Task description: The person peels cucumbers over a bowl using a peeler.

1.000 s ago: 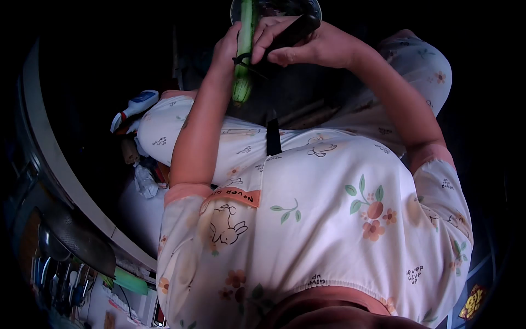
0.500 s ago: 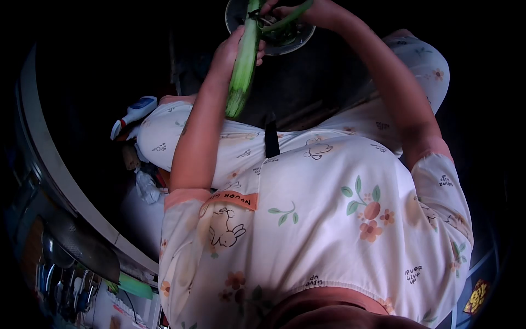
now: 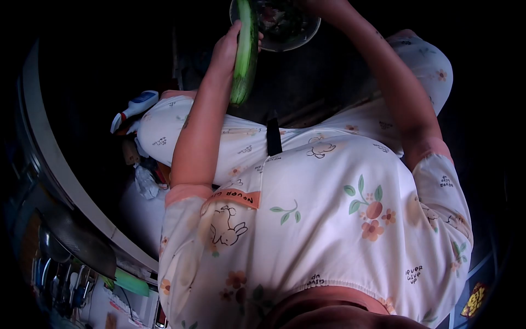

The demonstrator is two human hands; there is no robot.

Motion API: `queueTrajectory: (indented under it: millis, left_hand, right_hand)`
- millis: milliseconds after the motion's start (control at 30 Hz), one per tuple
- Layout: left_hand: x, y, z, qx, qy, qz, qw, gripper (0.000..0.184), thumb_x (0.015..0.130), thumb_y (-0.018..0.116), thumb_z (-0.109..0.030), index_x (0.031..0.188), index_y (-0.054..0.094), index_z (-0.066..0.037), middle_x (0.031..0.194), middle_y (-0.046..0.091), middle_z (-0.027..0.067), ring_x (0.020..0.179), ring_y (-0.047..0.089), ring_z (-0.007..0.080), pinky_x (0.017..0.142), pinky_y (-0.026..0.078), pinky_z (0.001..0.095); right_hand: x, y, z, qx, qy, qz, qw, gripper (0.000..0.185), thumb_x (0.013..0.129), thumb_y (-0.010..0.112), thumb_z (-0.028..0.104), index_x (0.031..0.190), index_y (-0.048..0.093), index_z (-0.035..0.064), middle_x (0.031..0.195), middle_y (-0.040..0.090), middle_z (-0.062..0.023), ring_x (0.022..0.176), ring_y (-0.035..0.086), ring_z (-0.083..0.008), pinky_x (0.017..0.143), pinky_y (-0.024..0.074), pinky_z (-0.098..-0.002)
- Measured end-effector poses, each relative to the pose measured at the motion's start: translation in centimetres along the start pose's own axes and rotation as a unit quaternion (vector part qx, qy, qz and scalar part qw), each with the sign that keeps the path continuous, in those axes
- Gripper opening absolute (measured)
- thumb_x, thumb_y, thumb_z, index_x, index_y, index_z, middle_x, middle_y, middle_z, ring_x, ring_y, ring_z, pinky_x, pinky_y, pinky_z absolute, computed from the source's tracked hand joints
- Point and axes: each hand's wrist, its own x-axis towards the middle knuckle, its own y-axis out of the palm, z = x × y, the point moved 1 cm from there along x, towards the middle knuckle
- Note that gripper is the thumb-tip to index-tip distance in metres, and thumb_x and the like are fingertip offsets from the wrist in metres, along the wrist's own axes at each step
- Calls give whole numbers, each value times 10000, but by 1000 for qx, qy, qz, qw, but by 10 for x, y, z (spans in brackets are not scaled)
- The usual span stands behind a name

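A long green cucumber (image 3: 244, 68) has a pale peeled strip down its length, with darker skin along the sides. My left hand (image 3: 226, 48) is wrapped around it, fingertips showing on its far side. Its lower end points toward my lap, and its upper end passes out of view at the top. My right hand (image 3: 313, 5) is at the top edge over the bowl's right side; it is dark and cut off, so its fingers cannot be made out. Beneath both hands is a round bowl (image 3: 298, 44) with dark green and reddish bits inside.
A white spray bottle with a blue label (image 3: 143, 101) lies left of my knee, near a crumpled plastic bag (image 3: 145, 182). Farther left are a curved pale edge (image 3: 60, 164), a dark pan (image 3: 82, 236) and several utensils (image 3: 60, 282). My legs (image 3: 422, 71) are bent around the bowl.
My right hand has moved up and right, away from the cucumber, and the long green strip by it is out of sight. The cucumber has shifted up slightly and turned, showing darker skin.
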Motion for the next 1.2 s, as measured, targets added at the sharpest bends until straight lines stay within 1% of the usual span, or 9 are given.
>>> queueTrajectory:
  millis: [33,100,300,467,567,633,767,933,1200]
  left_hand:
    - [-7,6,-6,25,-6,-19,999,496,1064,492,-443,1106,668,19,937,706,112,794,680,181,744,561,323]
    - [-11,9,-6,49,-11,-41,998,481,1067,485,-436,1109,673,5,942,712,108,815,679,172,758,552,318]
    - [-5,15,-1,-24,-25,-85,996,463,1041,504,-450,1173,662,-35,1002,700,77,879,679,184,778,543,330]
    - [-1,17,-1,-35,7,-68,997,463,1035,511,-439,1141,658,-14,957,694,99,827,691,201,715,559,335]
    - [-4,22,-3,-32,15,-86,996,478,1036,513,-439,1120,660,8,937,698,111,797,697,212,674,568,333]
    - [3,10,5,19,-2,-8,1000,491,1078,451,-439,1276,616,-21,998,690,133,834,680,218,725,573,323]
    - [-5,20,-3,17,10,6,1000,490,1075,468,-434,1085,657,17,870,698,130,722,676,203,657,556,322]
    - [2,10,3,6,-46,40,998,497,1080,462,-429,1065,655,29,859,694,124,703,665,194,661,559,327]
    - [-2,0,3,77,-49,24,996,475,1096,442,-398,1172,646,24,964,695,116,795,659,172,739,564,313]
  right_hand:
    - [-6,-2,10,0,0,2,1000,171,890,758,47,1050,704,15,901,720,-68,822,670,-148,765,554,-292]
    - [-23,0,29,276,21,186,943,164,918,748,61,1073,705,26,909,720,-45,836,662,-117,763,554,-279]
    - [-77,24,72,83,-131,305,940,183,943,735,86,1124,742,54,1117,645,-29,1021,645,-139,900,547,-285]
    - [-73,27,55,57,-97,286,951,181,958,730,125,1124,733,51,1078,666,-17,953,659,-126,879,560,-286]
    - [-52,14,49,160,37,280,946,137,956,715,77,1083,710,28,918,722,-34,840,664,-104,783,560,-271]
    - [-30,15,17,154,-24,228,961,144,944,715,49,1085,710,18,950,741,-46,870,684,-117,793,563,-280]
    - [7,5,-16,190,30,179,965,150,944,687,23,1086,733,17,867,749,-49,776,692,-130,739,569,-285]
    - [22,-5,-37,84,105,104,985,177,915,718,67,1090,742,54,828,731,-34,750,672,-123,695,555,-291]
    - [23,-1,-31,42,50,-3,998,184,906,723,82,1085,728,38,843,712,-30,718,640,-125,673,544,-312]
